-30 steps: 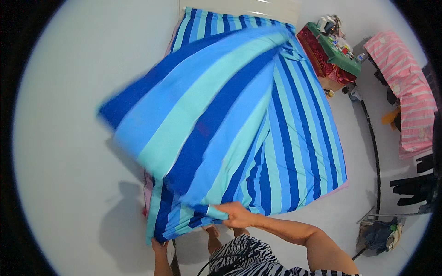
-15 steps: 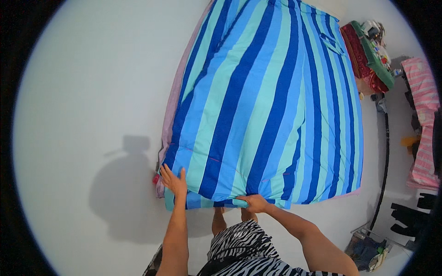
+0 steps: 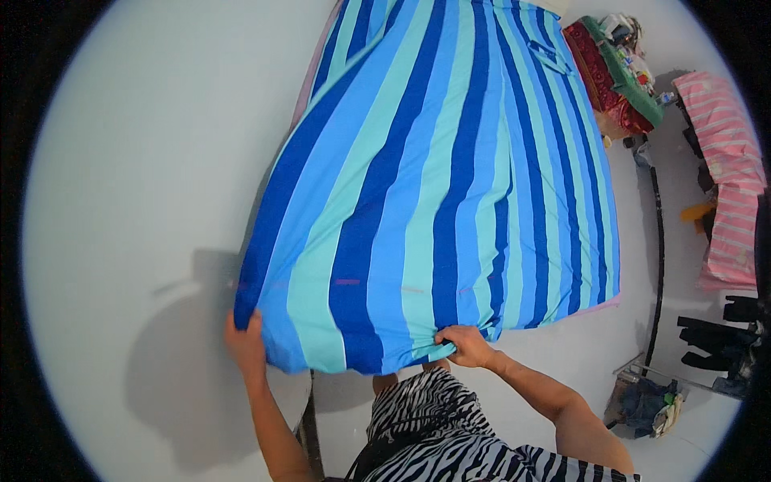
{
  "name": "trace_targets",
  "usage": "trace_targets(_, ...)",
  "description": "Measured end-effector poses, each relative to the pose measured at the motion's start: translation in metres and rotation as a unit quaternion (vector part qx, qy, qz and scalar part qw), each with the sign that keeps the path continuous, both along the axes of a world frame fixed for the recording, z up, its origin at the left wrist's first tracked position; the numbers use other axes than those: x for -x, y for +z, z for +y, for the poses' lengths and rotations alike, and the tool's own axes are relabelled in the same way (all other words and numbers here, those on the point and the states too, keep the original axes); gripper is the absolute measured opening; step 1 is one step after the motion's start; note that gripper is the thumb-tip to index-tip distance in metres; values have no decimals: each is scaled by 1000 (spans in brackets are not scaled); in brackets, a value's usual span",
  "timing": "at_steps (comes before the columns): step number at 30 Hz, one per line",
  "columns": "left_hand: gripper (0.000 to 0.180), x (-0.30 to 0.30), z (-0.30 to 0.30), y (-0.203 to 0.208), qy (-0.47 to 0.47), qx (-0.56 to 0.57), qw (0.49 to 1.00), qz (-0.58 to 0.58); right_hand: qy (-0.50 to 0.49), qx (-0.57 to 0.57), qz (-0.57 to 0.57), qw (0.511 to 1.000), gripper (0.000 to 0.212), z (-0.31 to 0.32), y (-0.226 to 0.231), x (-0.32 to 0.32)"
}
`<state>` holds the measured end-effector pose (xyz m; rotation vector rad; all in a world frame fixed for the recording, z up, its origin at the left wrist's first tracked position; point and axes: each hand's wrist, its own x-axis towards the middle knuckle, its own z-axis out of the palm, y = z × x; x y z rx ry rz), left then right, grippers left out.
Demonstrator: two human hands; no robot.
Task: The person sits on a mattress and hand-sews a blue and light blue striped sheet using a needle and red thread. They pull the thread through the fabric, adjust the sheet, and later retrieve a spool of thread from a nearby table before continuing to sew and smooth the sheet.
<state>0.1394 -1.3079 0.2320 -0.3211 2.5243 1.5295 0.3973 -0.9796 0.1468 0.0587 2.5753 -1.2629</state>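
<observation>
A wide cloth with dark blue, light blue and mint stripes (image 3: 393, 209), like a bed sheet or quilt cover, spreads over the bed in front of me. Its near left corner is gripped by my left hand (image 3: 246, 344), which holds that edge out to the left and off the bed. My right hand (image 3: 468, 347) is closed on the bunched near edge, right of the middle. Folds run from that grip up through the stripes. Beneath the cloth, a strip of pinkish bedding (image 3: 312, 76) shows at the far left side.
A pale wall (image 3: 152, 161) rises on the left, bearing my shadow. Right of the bed's far end stands a stack with red and green covers (image 3: 614, 76). Farther right are a pink striped cloth (image 3: 727, 161), hanging dark clothes (image 3: 715, 341) and a container of clothes (image 3: 646, 402).
My left hand has gone from lying spread at the cloth's corner to gripping it, pulling the corner left and toward me. The cloth's left side has lifted; my right hand keeps its hold.
</observation>
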Motion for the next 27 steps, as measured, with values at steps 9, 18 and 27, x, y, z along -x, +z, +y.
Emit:
trace_targets(9,41,-62,-73,-228,-39,108,989,-96,63,-135,-44,988,31,-28,-97,-26)
trace_targets(18,32,-50,-48,-86,-5,212,977,-6,5,-59,39,997,41,-25,-7,-15)
trace_targets(27,60,-39,-63,-181,-181,-3,950,-254,-195,-115,58,972,41,-11,-80,-52)
